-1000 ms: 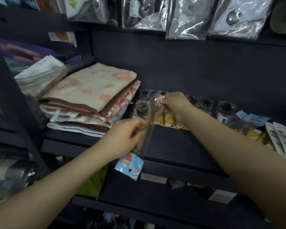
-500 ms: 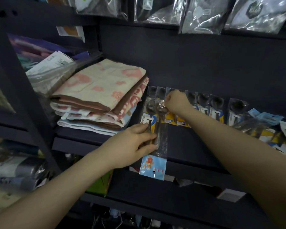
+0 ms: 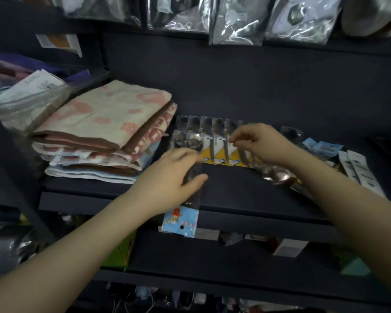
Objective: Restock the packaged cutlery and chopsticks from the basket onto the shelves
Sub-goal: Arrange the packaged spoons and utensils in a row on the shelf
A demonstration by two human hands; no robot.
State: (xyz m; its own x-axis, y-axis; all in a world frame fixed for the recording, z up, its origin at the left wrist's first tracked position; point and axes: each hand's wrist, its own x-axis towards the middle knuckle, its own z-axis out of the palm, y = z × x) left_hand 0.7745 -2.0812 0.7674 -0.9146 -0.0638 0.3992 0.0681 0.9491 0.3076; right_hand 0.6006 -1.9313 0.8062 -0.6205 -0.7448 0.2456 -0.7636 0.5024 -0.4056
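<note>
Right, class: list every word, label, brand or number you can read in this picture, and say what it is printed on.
None can be read.
Blue header card of the spoon packet under the left hand: red print, too blurred.
White paper label on the clear bag at left: small print, too blurred.
Yellow cards of the cutlery row: no legible text.
White packets at right: dark marks, unreadable.

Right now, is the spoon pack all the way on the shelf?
No, the spoon pack under the left hand sticks out past the front edge of the shelf, its blue end hanging over.
</note>
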